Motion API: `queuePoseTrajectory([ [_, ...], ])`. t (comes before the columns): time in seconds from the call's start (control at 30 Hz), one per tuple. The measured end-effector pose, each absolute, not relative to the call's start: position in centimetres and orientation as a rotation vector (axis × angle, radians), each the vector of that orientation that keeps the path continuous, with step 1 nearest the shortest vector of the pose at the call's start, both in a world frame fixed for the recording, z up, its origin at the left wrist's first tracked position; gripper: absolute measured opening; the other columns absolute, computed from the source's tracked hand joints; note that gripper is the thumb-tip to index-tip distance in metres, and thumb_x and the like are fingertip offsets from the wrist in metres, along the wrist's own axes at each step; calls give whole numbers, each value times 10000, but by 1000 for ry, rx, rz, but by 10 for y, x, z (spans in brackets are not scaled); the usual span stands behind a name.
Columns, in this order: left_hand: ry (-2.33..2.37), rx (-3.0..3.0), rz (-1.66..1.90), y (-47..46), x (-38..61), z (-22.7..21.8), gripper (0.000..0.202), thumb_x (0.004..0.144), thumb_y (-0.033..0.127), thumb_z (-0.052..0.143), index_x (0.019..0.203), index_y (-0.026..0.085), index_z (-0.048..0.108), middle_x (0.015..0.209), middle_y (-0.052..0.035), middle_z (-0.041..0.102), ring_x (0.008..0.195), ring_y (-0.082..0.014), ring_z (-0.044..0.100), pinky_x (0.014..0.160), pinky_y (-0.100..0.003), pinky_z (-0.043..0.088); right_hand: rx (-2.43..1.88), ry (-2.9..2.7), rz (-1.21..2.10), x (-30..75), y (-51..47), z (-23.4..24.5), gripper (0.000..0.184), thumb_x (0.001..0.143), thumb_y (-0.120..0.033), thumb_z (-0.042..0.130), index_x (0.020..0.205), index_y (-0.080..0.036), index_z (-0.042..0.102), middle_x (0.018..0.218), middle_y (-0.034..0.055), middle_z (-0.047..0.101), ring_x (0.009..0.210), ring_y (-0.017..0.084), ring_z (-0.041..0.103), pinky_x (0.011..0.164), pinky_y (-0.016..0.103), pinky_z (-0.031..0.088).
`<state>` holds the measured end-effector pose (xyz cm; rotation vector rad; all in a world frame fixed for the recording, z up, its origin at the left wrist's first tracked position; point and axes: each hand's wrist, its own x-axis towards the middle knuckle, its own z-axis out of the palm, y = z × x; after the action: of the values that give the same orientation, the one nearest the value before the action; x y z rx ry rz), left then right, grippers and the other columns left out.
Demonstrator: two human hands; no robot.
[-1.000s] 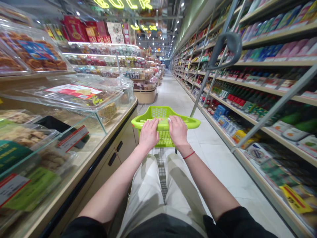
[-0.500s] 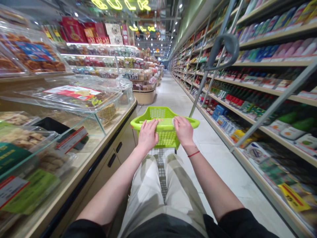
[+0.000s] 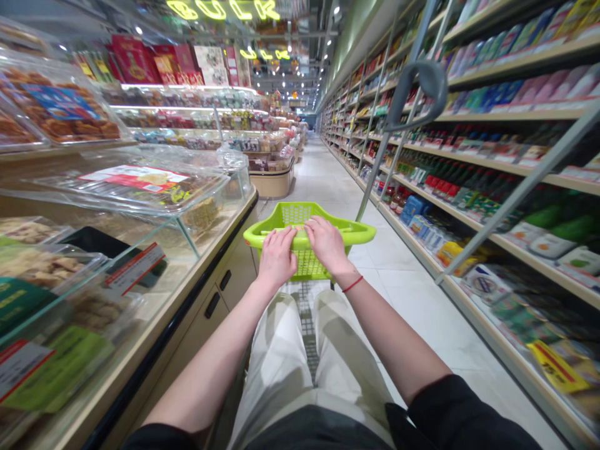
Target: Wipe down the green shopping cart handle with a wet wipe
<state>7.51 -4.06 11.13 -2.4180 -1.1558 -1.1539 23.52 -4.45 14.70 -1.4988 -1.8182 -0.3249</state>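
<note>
Noting both hands at the green cart, which sits just ahead of the person's knees, upright on the pale floor (image 3: 412, 325). Landmark for all positions: the green cart (image 3: 307, 265).

Left hand (image 3: 277, 255): hooked over the cart's handle (image 3: 301, 240), fingers bent across the top, thumb on the near side — holding it. Right hand (image 3: 327, 242): just beside the left, fingers bent and touching the handle; palm hidden, so cannot tell whether it closes on anything. Red bracelet (image 3: 352, 284) on the right wrist.

Left of the cart: display counter (image 3: 237, 250) with dark-handled cabinet doors; clear-lidded tray (image 3: 145, 184) on glass above it. Right of the cart: grey pole (image 3: 372, 178) with a looped grip (image 3: 435, 94) — long stocked shelves (image 3: 510, 167) behind. Beyond and above the cart: yellow neon sign (image 3: 222, 8).
</note>
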Motion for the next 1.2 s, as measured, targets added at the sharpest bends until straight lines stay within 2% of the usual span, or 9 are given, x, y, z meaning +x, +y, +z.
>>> queuePoseTrajectory([
  [0.17,-1143,-2416,-1171,-42,78,111,571,794,165,546,1362,148,495,1391,-127,582,1262,-266,544,1175,-477,304,-1590,-1666,-264,272,-42,147,318,964,-186,436,1047,-139,739,1165,131,688,1088,231,627,1004,351,453],
  [0.3,-1135,-2408,-1159,-43,82,112,524,840,240,559,1352,145,501,1392,-133,582,1260,-274,548,1171,-478,307,-1683,-1672,-258,248,-41,152,334,970,-189,413,1063,-143,730,1187,135,670,1072,235,622,974,353,460],
  [0.5,-1120,-2414,-1144,-42,80,111,495,834,198,540,1322,114,521,1336,-154,614,1265,-270,546,1171,-465,311,-1537,-1873,-303,201,-43,150,345,999,-229,392,1143,-182,701,1247,116,650,1105,211,607,994,327,443],
  [0.63,-1121,-2425,-1141,-40,78,111,511,870,252,555,1367,154,493,1395,-139,579,1270,-269,540,1172,-486,306,-1602,-1840,-296,230,-41,153,349,1002,-245,402,1190,-183,688,1277,115,647,1146,211,605,996,319,446],
  [0.83,-1158,-2386,-1054,-42,77,115,500,905,326,567,1391,220,506,1366,-104,602,1243,-275,545,1193,-504,262,-1832,-1672,-162,275,-40,165,348,995,-239,419,1133,-137,721,1147,119,704,1066,239,647,955,318,458],
  [1.03,-1183,-2377,-1031,-41,75,113,505,911,331,577,1400,226,508,1329,-98,616,1203,-275,551,1157,-487,311,-1699,-1710,-319,260,-47,148,391,986,-203,387,1261,-137,657,1321,155,617,1172,241,600,1021,348,443],
  [1.2,-1177,-2400,-1046,-40,73,113,500,911,315,578,1399,232,507,1325,-100,616,1200,-274,547,1153,-493,312,-1870,-1851,-174,261,-17,167,370,981,-175,390,1178,-113,697,1196,159,690,1082,219,650,966,303,446],
])
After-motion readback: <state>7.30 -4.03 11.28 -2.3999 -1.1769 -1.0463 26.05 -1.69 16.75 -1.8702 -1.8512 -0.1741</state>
